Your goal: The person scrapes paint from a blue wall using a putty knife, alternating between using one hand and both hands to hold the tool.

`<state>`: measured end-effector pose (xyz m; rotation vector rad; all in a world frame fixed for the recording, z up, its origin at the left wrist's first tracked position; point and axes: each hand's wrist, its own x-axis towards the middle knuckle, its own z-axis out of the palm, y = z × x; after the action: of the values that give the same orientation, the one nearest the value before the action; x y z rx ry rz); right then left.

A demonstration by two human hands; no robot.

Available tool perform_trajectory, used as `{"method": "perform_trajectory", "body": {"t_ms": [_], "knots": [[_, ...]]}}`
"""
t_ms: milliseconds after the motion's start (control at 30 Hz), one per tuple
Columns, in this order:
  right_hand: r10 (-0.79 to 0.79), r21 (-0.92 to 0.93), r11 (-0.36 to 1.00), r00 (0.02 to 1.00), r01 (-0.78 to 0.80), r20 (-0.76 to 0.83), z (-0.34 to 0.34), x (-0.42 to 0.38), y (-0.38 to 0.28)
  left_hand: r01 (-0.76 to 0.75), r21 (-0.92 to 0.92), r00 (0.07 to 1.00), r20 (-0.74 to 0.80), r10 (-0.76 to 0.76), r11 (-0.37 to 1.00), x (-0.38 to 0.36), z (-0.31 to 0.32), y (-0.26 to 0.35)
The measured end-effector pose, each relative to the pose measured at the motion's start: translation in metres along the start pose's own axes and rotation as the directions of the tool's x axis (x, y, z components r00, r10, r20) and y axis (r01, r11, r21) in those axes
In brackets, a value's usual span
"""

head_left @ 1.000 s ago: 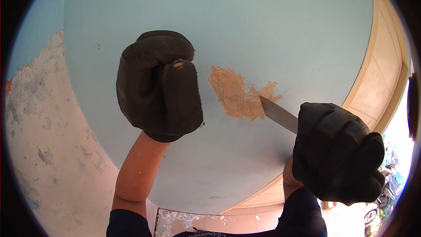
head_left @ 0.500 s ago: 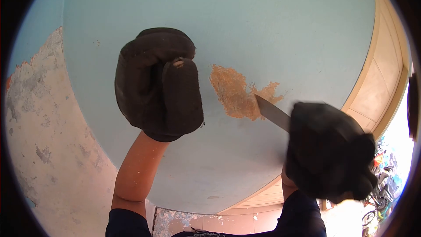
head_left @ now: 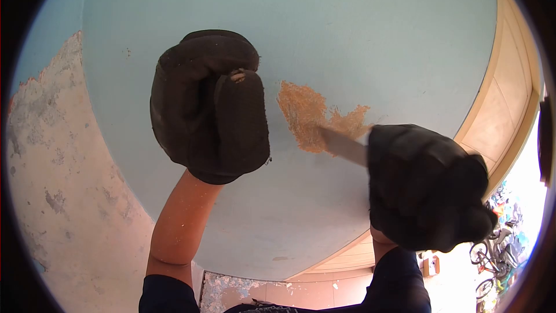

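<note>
A dark glove covers my left hand, which is raised in front of the light blue wall. Its fingers are curled into a fist with the thumb folded across, and nothing shows inside. The glove's thumb tip has a small worn hole. My right hand, also in a dark glove, is wrapped around a knife whose handle is hidden. The knife's flat metal blade, slightly blurred, points up and left. Its tip lies over a bare, brownish patch where paint is gone from the wall.
On the left, another wall has lost much of its paint, showing a pale mottled surface. Paint flakes litter the floor at the bottom. A cream door stands at the right, with bicycles and clutter beyond.
My right hand has moved left and slightly up, carrying the knife tip further left across the bare patch. The left fist is almost still, a little higher in view.
</note>
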<state>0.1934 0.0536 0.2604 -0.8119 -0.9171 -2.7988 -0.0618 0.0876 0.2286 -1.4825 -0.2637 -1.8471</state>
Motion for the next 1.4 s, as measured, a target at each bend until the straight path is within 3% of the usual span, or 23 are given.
{"method": "perform_trajectory", "body": {"t_ms": [133, 200, 333, 567, 600, 667, 767, 833, 867, 1000, 1100, 1133, 1167, 1200, 1233, 1267, 1300, 1400], "knots": [[-0.128, 0.127, 0.982, 0.987, 0.14, -0.095, 0.0, -0.003, 0.013, 0.046, -0.039, 0.999, -0.008, -0.046, 0.998, 0.001, 0.0, 0.002], [-0.138, 0.144, 0.978, 0.984, 0.153, -0.11, -0.001, -0.002, 0.017, -0.001, -0.003, 1.0, -0.005, 0.001, 1.0, 0.0, 0.0, 0.0], [0.066, 0.184, 0.979, 0.99, -0.088, 0.124, -0.023, -0.006, -0.001, 0.011, 0.009, 1.0, 0.008, -0.011, 1.0, 0.001, -0.002, 0.001], [0.274, 0.198, 0.921, 0.919, -0.336, 0.282, -0.027, 0.0, -0.006, 0.029, 0.023, 1.0, -0.011, -0.029, 0.999, 0.001, 0.001, 0.002], [0.055, 0.584, 0.768, 0.935, -0.263, 0.349, -0.014, -0.003, 0.009, 0.029, 0.018, 0.999, -0.015, -0.029, 0.999, 0.0, 0.0, 0.002], [-0.184, 0.866, 0.458, 0.931, -0.201, 0.314, -0.008, -0.007, 0.017, 0.023, 0.026, 1.0, -0.01, -0.022, 0.999, 0.0, -0.001, 0.001], [-0.042, 0.546, 0.832, 0.971, -0.095, 0.234, -0.022, -0.004, 0.011, 0.007, 0.032, 1.0, -0.009, -0.007, 0.999, -0.001, 0.001, 0.0], [-0.112, 0.301, 0.95, 0.988, 0.076, 0.104, -0.014, -0.003, 0.021, 0.002, 0.04, 0.999, -0.033, -0.001, 0.999, -0.001, 0.0, -0.001], [-0.146, 0.158, 0.978, 0.989, 0.138, 0.037, -0.011, -0.003, 0.026, -0.013, 0.043, 1.0, -0.016, 0.013, 0.999, 0.0, -0.002, -0.002], [-0.115, 0.236, 0.966, 0.993, 0.106, 0.026, -0.012, -0.003, 0.018, 0.006, 0.004, 1.0, -0.007, -0.006, 1.0, -0.001, 0.0, 0.0], [-0.124, 0.018, 0.992, 0.985, 0.127, -0.12, 0.001, -0.004, -0.002, -0.01, 0.036, 1.0, -0.005, 0.011, 0.999, -0.002, -0.001, -0.001], [-0.259, -0.725, 0.568, 0.921, 0.39, 0.292, -0.004, 0.001, -0.026, -0.019, 0.048, 1.0, -0.003, 0.019, 0.999, -0.002, -0.001, 0.0], [-0.251, -0.836, 0.257, 0.869, 0.485, 0.427, -0.002, 0.003, -0.037, 0.007, 0.076, 1.0, -0.001, -0.007, 0.997, -0.001, -0.001, 0.002], [-0.168, -0.857, -0.048, 0.842, 0.513, 0.513, -0.003, 0.002, -0.042, 0.018, 0.09, 1.0, 0.001, -0.018, 0.996, -0.001, -0.001, 0.003], [0.04, -0.667, -0.561, 0.821, 0.49, 0.569, -0.008, 0.005, -0.047, 0.028, 0.105, 1.0, 0.003, -0.029, 0.994, 0.0, -0.001, 0.003], [0.203, -0.403, -0.769, 0.787, 0.496, 0.582, -0.01, 0.005, -0.048, 0.017, 0.056, 1.0, 0.002, -0.017, 0.998, 0.0, 0.0, 0.003], [0.296, -0.264, -0.817, 0.765, 0.513, 0.572, -0.01, 0.007, -0.049, 0.012, 0.034, 1.0, -0.003, -0.012, 0.999, 0.0, 0.0, 0.003], [0.365, -0.178, -0.824, 0.745, 0.537, 0.558, -0.011, 0.014, -0.049, 0.024, 0.035, 1.0, 0.005, -0.024, 0.999, 0.0, 0.0, 0.004]]}}
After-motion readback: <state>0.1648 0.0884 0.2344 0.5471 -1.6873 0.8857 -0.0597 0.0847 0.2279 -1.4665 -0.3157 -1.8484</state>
